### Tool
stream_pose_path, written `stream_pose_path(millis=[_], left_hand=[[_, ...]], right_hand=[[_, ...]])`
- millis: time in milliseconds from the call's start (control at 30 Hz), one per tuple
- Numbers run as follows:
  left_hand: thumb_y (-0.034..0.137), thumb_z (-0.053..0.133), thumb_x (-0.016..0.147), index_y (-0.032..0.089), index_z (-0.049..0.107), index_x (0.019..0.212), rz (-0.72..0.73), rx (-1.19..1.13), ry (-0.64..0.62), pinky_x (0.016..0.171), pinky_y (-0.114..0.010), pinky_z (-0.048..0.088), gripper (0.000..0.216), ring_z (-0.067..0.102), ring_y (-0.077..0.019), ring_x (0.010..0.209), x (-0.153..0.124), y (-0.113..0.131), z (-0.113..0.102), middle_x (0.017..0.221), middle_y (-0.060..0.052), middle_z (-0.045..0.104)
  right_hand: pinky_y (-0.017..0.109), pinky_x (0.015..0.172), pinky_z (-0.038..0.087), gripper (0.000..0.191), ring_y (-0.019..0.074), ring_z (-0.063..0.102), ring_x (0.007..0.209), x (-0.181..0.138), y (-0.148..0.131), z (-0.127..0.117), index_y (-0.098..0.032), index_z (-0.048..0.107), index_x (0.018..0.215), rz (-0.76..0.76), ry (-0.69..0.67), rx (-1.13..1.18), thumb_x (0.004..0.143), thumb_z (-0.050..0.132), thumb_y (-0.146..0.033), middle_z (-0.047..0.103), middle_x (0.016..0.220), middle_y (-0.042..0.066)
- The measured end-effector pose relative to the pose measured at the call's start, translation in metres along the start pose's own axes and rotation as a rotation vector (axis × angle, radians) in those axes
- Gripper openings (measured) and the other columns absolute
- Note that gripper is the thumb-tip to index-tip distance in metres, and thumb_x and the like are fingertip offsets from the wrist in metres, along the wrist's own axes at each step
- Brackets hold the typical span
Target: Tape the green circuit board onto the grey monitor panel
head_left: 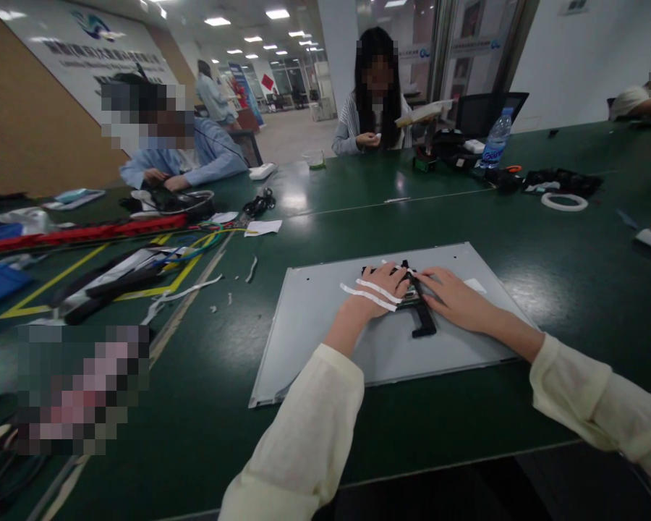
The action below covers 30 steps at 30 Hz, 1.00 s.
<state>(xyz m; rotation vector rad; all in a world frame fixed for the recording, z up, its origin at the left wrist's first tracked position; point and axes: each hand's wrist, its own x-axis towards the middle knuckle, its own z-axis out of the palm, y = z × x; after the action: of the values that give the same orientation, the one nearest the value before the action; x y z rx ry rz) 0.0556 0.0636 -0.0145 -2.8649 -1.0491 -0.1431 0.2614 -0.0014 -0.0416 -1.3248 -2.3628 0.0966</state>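
A black angular plastic part [424,320] with a greenish, board-like middle rests on a grey-white flat panel [315,325]. My left hand [378,286] lies over its left side, fingers bent and closed on it. Two white strips [369,297] run across the back of that hand and wrist, with loose ends sticking out to the left. From the right, my right hand [453,295] grips the upper edge of the part with its fingertips close to the left fingers. The fingertips and the part's far side are partly hidden.
A small white piece [474,286] lies on the panel at right. Left on the green table [298,463] are cables, white scraps and a black bundle [113,282]. A water bottle [498,139] and white ring [564,202] stand farther right. Two people sit opposite.
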Motion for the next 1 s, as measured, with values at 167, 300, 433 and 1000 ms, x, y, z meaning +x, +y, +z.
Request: stream_pose_path(millis=[167, 300, 433, 1000], left_hand=[[0.038, 0.022, 0.097, 0.015, 0.04, 0.131, -0.017, -0.021, 0.0, 0.102, -0.043, 0.031, 0.045, 0.045, -0.0252, 0.124, 0.001, 0.001, 0.0, 0.134, -0.013, 0.049], [0.036, 0.023, 0.097, 0.014, 0.044, 0.128, -0.032, -0.021, -0.046, 0.101, -0.046, 0.032, 0.044, 0.045, -0.027, 0.124, 0.004, 0.002, -0.001, 0.136, -0.015, 0.047], [0.037, 0.023, 0.097, 0.013, 0.045, 0.127, -0.034, -0.033, -0.055, 0.1, -0.045, 0.034, 0.044, 0.044, -0.027, 0.125, 0.006, 0.002, -0.003, 0.137, -0.016, 0.047], [0.035, 0.032, 0.095, 0.014, 0.039, 0.132, -0.154, 0.002, 0.141, 0.102, -0.039, 0.033, 0.043, 0.04, -0.0245, 0.127, -0.011, 0.021, -0.028, 0.138, -0.012, 0.045]], right_hand=[[0.049, 0.099, 0.039, 0.047, 0.0283, 0.045, 0.117, -0.001, 0.0, -0.002, -0.021, 0.039, 0.137, 0.005, 0.007, 0.009, 0.091, 0.039, -0.033, 0.047, 0.126, 0.014], [0.047, 0.099, 0.039, 0.047, 0.0276, 0.045, 0.117, -0.001, 0.001, -0.001, -0.019, 0.04, 0.136, 0.01, 0.011, 0.0, 0.091, 0.039, -0.033, 0.047, 0.126, 0.014], [0.047, 0.1, 0.038, 0.047, 0.0272, 0.044, 0.118, -0.001, 0.001, -0.001, -0.016, 0.04, 0.135, 0.005, 0.019, -0.015, 0.091, 0.038, -0.031, 0.047, 0.125, 0.016], [0.04, 0.086, 0.048, 0.037, 0.0215, 0.06, 0.099, -0.006, -0.002, -0.011, -0.018, 0.057, 0.12, 0.163, 0.304, 0.329, 0.089, 0.043, -0.033, 0.062, 0.11, 0.011]])
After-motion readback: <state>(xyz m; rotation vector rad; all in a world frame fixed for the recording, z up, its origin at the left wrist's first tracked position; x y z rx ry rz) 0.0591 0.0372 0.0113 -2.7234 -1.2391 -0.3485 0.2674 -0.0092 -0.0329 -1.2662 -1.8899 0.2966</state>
